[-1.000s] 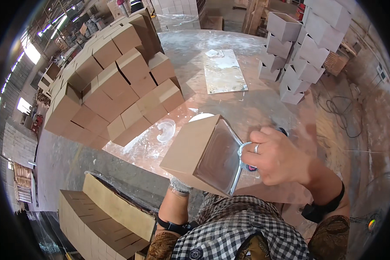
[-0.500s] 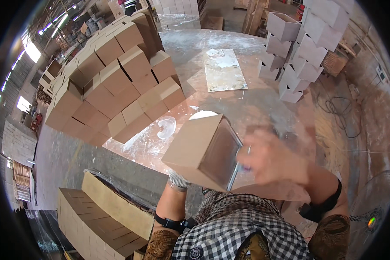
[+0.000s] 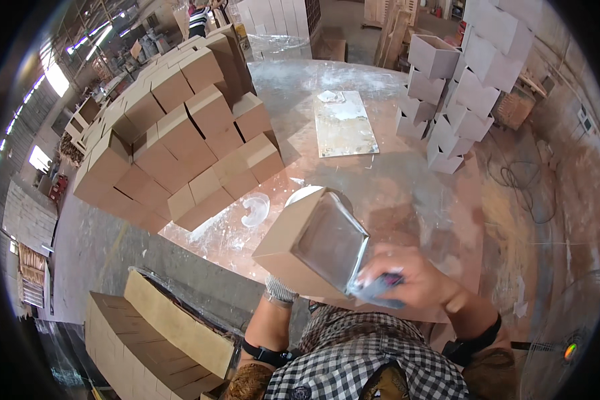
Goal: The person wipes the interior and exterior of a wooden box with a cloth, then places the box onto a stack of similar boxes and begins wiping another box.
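A brown box [image 3: 283,233] is tilted over the table's near edge, its greyish recessed face [image 3: 330,243] turned right. My left hand [image 3: 281,289], in a light knitted glove, holds it from below; the fingers are hidden behind the box. In my right hand [image 3: 403,270], bare and closed, is a putty knife [image 3: 380,290] with a wide, blurred bluish blade and a dark handle. Its blade touches the lower right corner of the box's rim. Whitish paste lines that rim. Partly covered by the box, a round white thing [image 3: 303,194] shows behind it.
Stacked brown boxes [image 3: 173,127] fill the table's left side. Pale open boxes [image 3: 447,120] are piled at the far right. A paste-smeared board [image 3: 345,123] lies on the table [image 3: 407,193]. More boxes [image 3: 147,347] stand at lower left. A fan [image 3: 567,350] is at lower right.
My right hand has moved down along the box's rim with the putty knife, from the right edge to the lower corner. The box has turned, showing more of its recessed face.
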`<state>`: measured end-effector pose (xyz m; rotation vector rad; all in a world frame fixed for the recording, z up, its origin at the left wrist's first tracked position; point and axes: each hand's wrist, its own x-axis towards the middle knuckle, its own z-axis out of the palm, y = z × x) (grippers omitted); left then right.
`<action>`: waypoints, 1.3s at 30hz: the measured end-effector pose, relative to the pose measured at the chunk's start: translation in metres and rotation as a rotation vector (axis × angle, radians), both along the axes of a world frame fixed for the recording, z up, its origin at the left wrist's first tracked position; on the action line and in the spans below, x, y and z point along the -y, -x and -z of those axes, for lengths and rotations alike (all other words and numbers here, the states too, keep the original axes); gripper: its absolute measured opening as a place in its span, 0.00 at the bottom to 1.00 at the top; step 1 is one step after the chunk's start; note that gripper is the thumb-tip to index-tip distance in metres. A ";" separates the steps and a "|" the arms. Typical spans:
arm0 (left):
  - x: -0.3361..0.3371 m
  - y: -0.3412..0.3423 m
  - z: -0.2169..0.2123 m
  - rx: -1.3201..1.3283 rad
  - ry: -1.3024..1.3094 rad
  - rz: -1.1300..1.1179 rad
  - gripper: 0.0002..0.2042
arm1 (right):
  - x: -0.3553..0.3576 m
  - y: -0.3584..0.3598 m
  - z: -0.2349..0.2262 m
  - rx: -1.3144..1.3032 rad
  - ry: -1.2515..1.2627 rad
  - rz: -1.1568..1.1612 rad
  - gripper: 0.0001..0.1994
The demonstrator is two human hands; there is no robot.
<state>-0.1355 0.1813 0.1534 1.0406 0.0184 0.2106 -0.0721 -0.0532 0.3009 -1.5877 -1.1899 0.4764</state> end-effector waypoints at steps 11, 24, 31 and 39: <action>0.012 0.003 0.002 -0.013 -0.368 -0.220 0.24 | -0.005 -0.012 0.046 -0.868 -0.266 0.810 0.05; 0.038 0.009 -0.018 0.094 -1.279 -0.276 0.24 | -0.017 -0.038 0.010 -0.622 -0.194 0.660 0.04; 0.052 -0.004 -0.030 0.024 -1.037 -0.142 0.24 | -0.006 -0.032 0.002 0.064 -0.349 0.552 0.08; 0.084 -0.023 -0.057 0.145 -1.079 -0.038 0.21 | 0.030 -0.028 -0.011 0.444 -0.424 -0.057 0.13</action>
